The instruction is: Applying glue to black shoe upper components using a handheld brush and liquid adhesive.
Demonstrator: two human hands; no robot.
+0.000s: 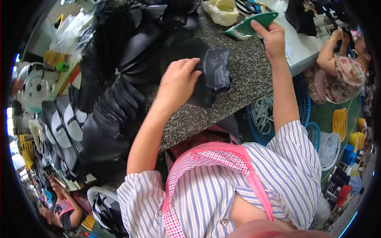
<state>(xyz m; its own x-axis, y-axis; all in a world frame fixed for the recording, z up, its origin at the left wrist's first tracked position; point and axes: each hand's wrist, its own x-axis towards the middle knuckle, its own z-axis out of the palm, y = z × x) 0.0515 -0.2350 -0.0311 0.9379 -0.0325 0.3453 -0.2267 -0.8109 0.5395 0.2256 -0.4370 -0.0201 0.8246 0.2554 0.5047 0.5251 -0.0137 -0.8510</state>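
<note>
My right hand (272, 39) grips a green flat scraper (258, 24), thumb on its face, over the far right of a speckled stone worktop (246, 71). White paste coats the scraper's lower left edge. My left hand (178, 81) lies over a blurred black sheet piece (194, 49) on the worktop, fingers bent and thumb apart from them. Whether it pinches the sheet's edge is hard to make out. Just right of these fingertips sits a dark grey, rough-edged pad (217, 68) with whitish smears.
Black cut pieces (115, 105) are piled along the left. A cream, paste-crusted pot (222, 11) stands at the worktop's far edge. Below the right forearm is a blue basket (254, 123) of white strips. Another person (339, 71) sits at the right; a white fan (37, 87) stands left.
</note>
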